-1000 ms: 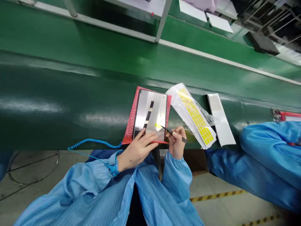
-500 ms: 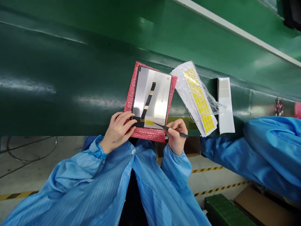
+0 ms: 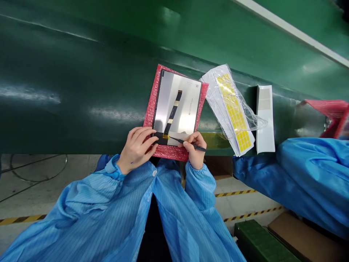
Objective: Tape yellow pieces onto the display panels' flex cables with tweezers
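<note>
A display panel [image 3: 185, 105], silver back up, lies on a red bubble-wrap sheet [image 3: 174, 153] at the bench's front edge. Along it runs a black flex cable [image 3: 172, 115]. My left hand [image 3: 137, 148] rests with fingers stretched over the panel's lower left corner, on the black strip. Black tweezers [image 3: 198, 147] are pinched in my right hand [image 3: 196, 152], pointing left. Their tips reach a small yellow sticker [image 3: 166, 137] at the lower end of the flex cable; whether it is fully stuck down, I cannot tell.
Right of the panel, a sheet of yellow stickers [image 3: 234, 112] lies with white sheets under clear plastic. A white strip stack [image 3: 265, 123] lies beyond it. A co-worker's blue sleeve [image 3: 308, 163] and red wrap [image 3: 334, 109] are at the right. A green crate [image 3: 261, 242] stands below.
My right hand and the tweezers have moved left. The yellow sticker has gone from the panel's lower middle to the flex cable's lower end. Red wrap has risen by the co-worker.
</note>
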A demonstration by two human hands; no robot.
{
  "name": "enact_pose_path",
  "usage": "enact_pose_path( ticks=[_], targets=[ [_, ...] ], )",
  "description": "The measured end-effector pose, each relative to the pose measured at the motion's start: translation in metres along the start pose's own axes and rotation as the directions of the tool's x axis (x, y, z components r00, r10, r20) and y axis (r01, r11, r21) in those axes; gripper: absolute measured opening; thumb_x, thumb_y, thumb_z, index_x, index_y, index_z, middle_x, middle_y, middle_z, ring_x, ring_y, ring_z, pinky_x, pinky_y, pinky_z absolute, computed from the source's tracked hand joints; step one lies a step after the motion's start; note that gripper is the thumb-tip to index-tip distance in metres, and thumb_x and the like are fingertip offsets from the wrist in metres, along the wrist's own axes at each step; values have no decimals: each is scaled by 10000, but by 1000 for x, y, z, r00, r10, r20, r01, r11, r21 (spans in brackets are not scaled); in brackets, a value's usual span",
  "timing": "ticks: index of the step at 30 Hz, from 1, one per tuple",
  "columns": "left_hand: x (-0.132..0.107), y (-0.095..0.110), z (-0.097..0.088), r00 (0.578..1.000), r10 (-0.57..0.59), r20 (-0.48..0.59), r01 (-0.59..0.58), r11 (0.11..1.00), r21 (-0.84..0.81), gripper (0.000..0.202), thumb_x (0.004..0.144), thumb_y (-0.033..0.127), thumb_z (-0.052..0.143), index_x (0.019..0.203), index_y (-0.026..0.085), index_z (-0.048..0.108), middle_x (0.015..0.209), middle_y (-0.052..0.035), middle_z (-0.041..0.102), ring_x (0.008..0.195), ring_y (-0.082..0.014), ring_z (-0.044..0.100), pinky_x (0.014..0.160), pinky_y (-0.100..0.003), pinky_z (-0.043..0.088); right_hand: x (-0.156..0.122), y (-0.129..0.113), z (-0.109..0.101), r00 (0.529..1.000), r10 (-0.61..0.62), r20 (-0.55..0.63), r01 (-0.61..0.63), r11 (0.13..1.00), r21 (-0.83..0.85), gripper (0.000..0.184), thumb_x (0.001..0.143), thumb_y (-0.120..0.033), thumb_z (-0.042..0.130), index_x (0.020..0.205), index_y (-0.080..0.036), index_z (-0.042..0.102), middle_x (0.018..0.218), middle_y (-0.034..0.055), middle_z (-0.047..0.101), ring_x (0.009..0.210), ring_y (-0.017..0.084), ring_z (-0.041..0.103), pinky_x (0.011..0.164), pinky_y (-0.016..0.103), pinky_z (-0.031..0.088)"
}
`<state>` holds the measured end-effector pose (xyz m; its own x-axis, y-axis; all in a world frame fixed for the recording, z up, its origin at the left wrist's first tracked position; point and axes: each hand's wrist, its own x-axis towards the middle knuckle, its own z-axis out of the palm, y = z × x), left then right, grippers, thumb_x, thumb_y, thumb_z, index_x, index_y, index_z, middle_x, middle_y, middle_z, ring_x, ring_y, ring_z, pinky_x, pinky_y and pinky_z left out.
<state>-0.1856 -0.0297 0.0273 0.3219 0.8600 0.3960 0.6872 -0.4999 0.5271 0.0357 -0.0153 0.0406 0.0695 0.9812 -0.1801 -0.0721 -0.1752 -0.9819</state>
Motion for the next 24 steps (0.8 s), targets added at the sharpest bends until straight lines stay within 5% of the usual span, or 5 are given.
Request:
enact_pose_path(
  ticks=[24],
  targets=[
    [-2, -3, 1, 997, 75, -7, -74, 997, 33, 260, 867, 92, 662, 1113, 176, 644, 1174, -113, 682, 1167, -287, 609, 1037, -531, 459, 3, 2, -3, 1000, 1, 12, 0, 999, -34, 249, 731, -272, 705, 707, -212, 465, 590, -64, 554, 453, 114, 569, 485, 234, 452]
  ],
)
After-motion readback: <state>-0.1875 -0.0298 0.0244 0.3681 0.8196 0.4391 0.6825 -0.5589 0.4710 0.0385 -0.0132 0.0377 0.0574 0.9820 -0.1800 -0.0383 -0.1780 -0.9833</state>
